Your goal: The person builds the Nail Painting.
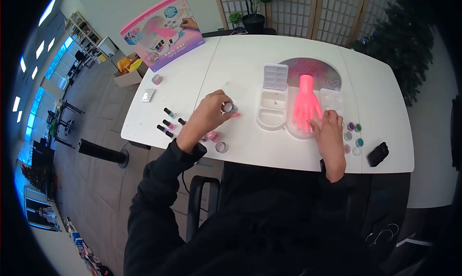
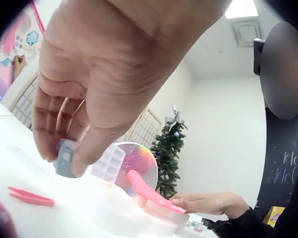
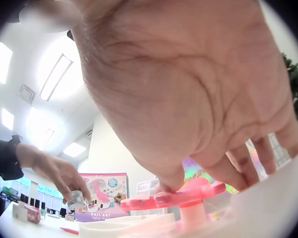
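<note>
My left hand [image 1: 209, 113] pinches a small clear jar [image 2: 65, 159] with greyish contents between thumb and fingers, above the white table. Below it on the table lie pink tweezers [image 2: 32, 197]. On a white tray [image 1: 284, 124] rests a bright pink model hand [image 1: 306, 99], its fingers pointing toward me. The thumb of my right hand [image 1: 332, 140] touches the model hand's fingers from the right side, while its other fingers stretch out beyond. A lidded compartment box [image 1: 275, 77] stands raised at the tray's upper left, beside two shallow compartments.
Several nail polish bottles [image 1: 169, 113] lie left of my left hand, with a round jar [image 1: 221, 147] near the front edge. Small colored pots [image 1: 359, 142] and a black object [image 1: 378, 154] sit at the right. The nail art box [image 1: 166, 33] stands at the back left.
</note>
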A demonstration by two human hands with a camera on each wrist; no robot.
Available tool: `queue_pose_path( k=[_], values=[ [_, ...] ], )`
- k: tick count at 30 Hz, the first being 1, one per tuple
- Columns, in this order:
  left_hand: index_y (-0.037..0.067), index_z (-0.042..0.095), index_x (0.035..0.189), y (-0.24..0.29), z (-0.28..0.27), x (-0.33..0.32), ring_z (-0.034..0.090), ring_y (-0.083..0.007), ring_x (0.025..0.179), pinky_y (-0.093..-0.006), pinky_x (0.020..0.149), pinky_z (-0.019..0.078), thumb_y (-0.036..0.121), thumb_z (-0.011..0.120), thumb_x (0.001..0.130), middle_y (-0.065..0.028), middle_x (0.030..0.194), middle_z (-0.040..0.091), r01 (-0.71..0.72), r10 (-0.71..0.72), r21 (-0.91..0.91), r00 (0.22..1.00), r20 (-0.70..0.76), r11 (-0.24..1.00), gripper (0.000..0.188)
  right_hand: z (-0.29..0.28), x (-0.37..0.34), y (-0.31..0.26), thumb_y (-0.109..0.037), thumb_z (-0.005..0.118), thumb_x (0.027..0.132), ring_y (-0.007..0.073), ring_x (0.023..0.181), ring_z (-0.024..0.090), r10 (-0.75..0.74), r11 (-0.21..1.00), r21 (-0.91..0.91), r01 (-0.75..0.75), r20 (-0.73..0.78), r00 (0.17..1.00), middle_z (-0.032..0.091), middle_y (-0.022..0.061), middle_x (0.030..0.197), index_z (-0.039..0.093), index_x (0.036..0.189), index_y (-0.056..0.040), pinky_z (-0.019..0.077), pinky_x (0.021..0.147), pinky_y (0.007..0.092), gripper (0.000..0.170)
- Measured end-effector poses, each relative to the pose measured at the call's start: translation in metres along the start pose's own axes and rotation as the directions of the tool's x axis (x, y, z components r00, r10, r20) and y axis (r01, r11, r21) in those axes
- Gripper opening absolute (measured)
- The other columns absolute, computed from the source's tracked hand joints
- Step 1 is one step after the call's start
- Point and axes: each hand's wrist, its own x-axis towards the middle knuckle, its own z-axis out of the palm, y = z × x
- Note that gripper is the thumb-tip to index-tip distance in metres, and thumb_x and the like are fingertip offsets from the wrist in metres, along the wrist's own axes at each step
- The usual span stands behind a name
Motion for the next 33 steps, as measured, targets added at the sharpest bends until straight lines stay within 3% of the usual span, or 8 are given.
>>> queue_pose_path(
  k=[5,13,16,18,21,23,26,33],
  values=[
    [0.001,0.076,0.114,0.034,0.014,0.041,0.072,-0.0268,0.079,-0.036,0.075,0.0579,0.009,0.079,0.082,-0.0159,0.096,0.073,-0.026,0.032,-0.079,0.997,0.067,0.997,0.033,-0.006,0.001,-0.002,-0.04,0.067,0.098,0.0381,0.115,0.052,0.013,1.0,-0.003,-0.013,0.054,0.998,0.056,0.0196,0.124,0.06,0.126,0.012,0.044,0.099,0.0488,0.059],
    [0.002,0.078,0.098,0.047,0.049,0.086,0.07,-0.0292,0.085,-0.0389,0.078,0.0573,0.006,0.079,0.081,-0.0152,0.102,0.068,-0.224,0.227,-0.073,0.973,0.043,0.972,0.018,-0.006,0.0,-0.004,-0.039,0.069,0.098,0.0378,0.115,0.052,0.01,1.0,0.003,-0.01,0.016,1.0,0.056,0.019,0.123,0.059,0.125,0.0127,0.0446,0.1,0.0488,0.059],
    [0.003,0.078,0.104,0.044,0.054,0.081,0.068,-0.0298,0.094,-0.0395,0.083,0.0559,0.008,0.081,0.082,-0.0139,0.105,0.067,-0.292,0.29,0.052,0.956,0.053,0.955,0.024,-0.011,0.001,-0.008,-0.039,0.069,0.097,0.0377,0.116,0.052,0.031,1.0,0.005,-0.031,0.037,0.999,0.056,0.019,0.124,0.059,0.125,0.0128,0.0448,0.1,0.0487,0.06],
    [0.005,0.078,0.11,0.054,0.044,0.067,0.067,-0.0304,0.099,-0.0412,0.088,0.0543,0.012,0.082,0.082,-0.012,0.106,0.067,-0.284,0.318,0.431,0.948,-0.007,0.857,0.029,-0.011,0.001,-0.009,-0.039,0.069,0.097,0.0377,0.116,0.051,0.046,0.999,-0.001,-0.046,0.063,0.997,0.056,0.0191,0.124,0.059,0.125,0.0128,0.0448,0.1,0.0487,0.06],
    [0.008,0.078,0.115,0.06,0.014,0.054,0.066,-0.03,0.101,-0.0426,0.089,0.0533,0.014,0.081,0.084,-0.0105,0.106,0.068,-0.262,0.264,0.223,0.964,0.023,0.939,0.032,-0.008,0.0,-0.006,-0.039,0.069,0.098,0.0378,0.117,0.051,0.024,1.0,0.009,-0.024,0.038,0.999,0.056,0.0192,0.125,0.059,0.126,0.0131,0.0447,0.1,0.0489,0.06],
    [0.009,0.077,0.115,0.059,-0.01,0.035,0.068,-0.028,0.098,-0.0413,0.086,0.0546,0.015,0.08,0.086,-0.0103,0.106,0.069,-0.246,0.248,0.268,0.968,0.027,0.931,0.03,-0.007,0.0,-0.004,-0.04,0.067,0.099,0.0381,0.117,0.051,0.019,1.0,0.011,-0.019,0.03,0.999,0.055,0.02,0.126,0.059,0.128,0.0136,0.0445,0.101,0.0484,0.061],
    [0.009,0.076,0.117,0.046,-0.041,0.004,0.071,-0.026,0.091,-0.0385,0.078,0.0567,0.022,0.081,0.088,-0.0094,0.106,0.069,-0.009,-0.044,0.267,0.98,0.193,0.964,0.032,-0.011,0.001,-0.006,-0.039,0.065,0.1,0.0386,0.118,0.051,0.037,0.999,0.028,-0.039,0.075,0.997,0.055,0.0209,0.128,0.058,0.13,0.0142,0.0439,0.102,0.0481,0.061],
    [0.011,0.072,0.124,0.031,-0.021,-0.08,0.07,-0.0319,0.093,-0.0432,0.082,0.0548,0.024,0.089,0.079,-0.0101,0.117,0.06,0.058,-0.136,0.257,0.944,0.299,0.965,0.05,-0.013,-0.001,-0.007,-0.038,0.064,0.102,0.0391,0.12,0.049,0.028,0.998,0.048,-0.032,0.084,0.996,0.054,0.0215,0.128,0.057,0.13,0.0153,0.0424,0.105,0.0481,0.061]
  ],
)
